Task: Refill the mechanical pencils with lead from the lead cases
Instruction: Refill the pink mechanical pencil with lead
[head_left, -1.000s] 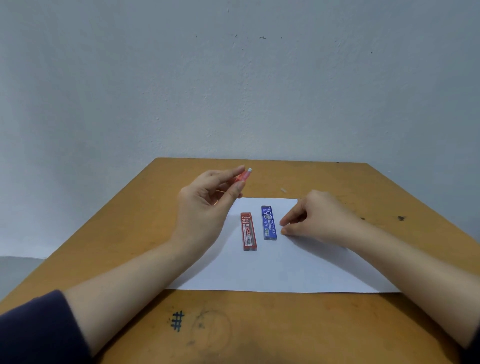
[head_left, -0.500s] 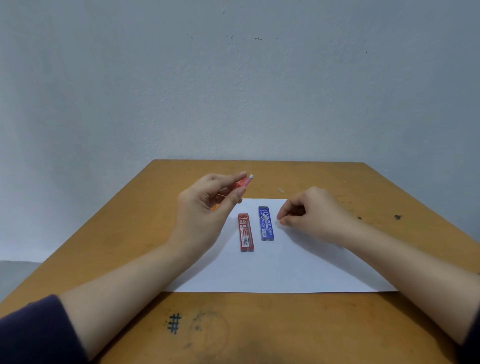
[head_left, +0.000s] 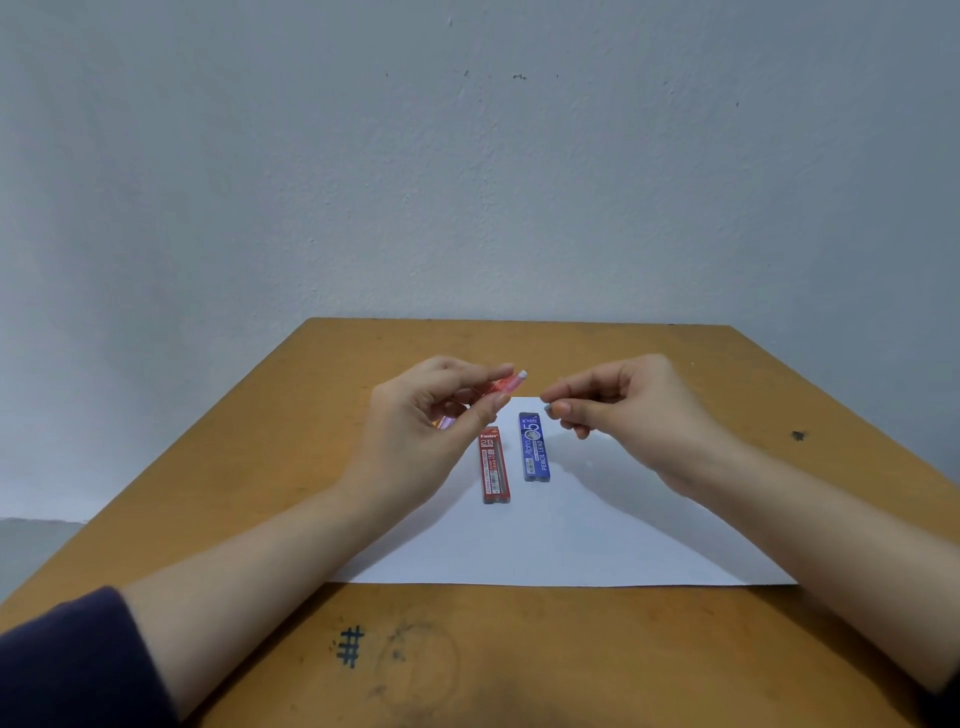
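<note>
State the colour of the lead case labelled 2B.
Red lead case, clearest in the head view.

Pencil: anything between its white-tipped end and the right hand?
Nothing visible. The right hand, pinching a small bluish piece, is just right of the pencil; red lead case and blue lead case lie lower, on the paper.

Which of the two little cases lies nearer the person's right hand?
The blue case, closest to the right hand; the red case lies to its left.
</note>
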